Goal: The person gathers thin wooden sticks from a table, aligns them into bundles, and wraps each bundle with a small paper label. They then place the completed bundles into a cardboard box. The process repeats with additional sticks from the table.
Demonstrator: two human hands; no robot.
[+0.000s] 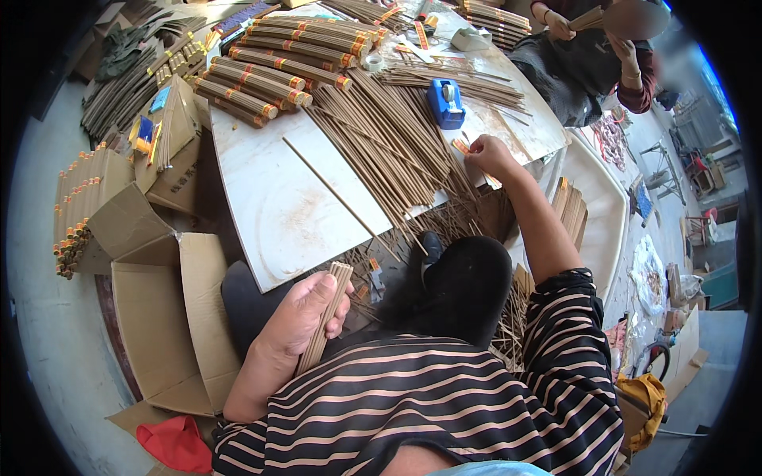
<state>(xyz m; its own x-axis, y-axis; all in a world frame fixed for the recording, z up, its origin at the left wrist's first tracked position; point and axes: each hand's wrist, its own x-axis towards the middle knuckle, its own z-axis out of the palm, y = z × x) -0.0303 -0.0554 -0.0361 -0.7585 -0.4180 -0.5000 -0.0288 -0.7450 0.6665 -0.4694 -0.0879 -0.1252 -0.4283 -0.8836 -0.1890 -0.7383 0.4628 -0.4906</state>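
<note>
Down at 7 o'clock, clutching a bundle of thin brown sticks (326, 316) in the left hand (298, 317), fingers wrapped shut around it, bundle standing tilted with its top end poking up against the counter (270, 198) edge. Over at 1 o'clock, reaching out with the right hand (490, 156), arm stretched nearly straight, fingertips pinching a small orange label strip (460, 147) just beside the blue tape dispenser (445, 103).

Progress-wise, looking like somewhere in the middle: stacking up nicely at 11 to 12 o'clock, a good pile of finished rolls with red and yellow bands (270, 71), so plenty already wrapped. Still sitting loose across the middle of the counter though, a big fan of unbundled sticks (389, 151), plus one lone stick (333, 190) lying apart on the bare white top. Bundle in hand not showing any band yet, as far as can be told.

Spilling over the near edge onto the floor, more loose sticks. Open cardboard boxes (159, 317) waiting at 9 o'clock. Working away at 1 o'clock across the counter, another person's hands (559, 28) on their own bundle.
</note>
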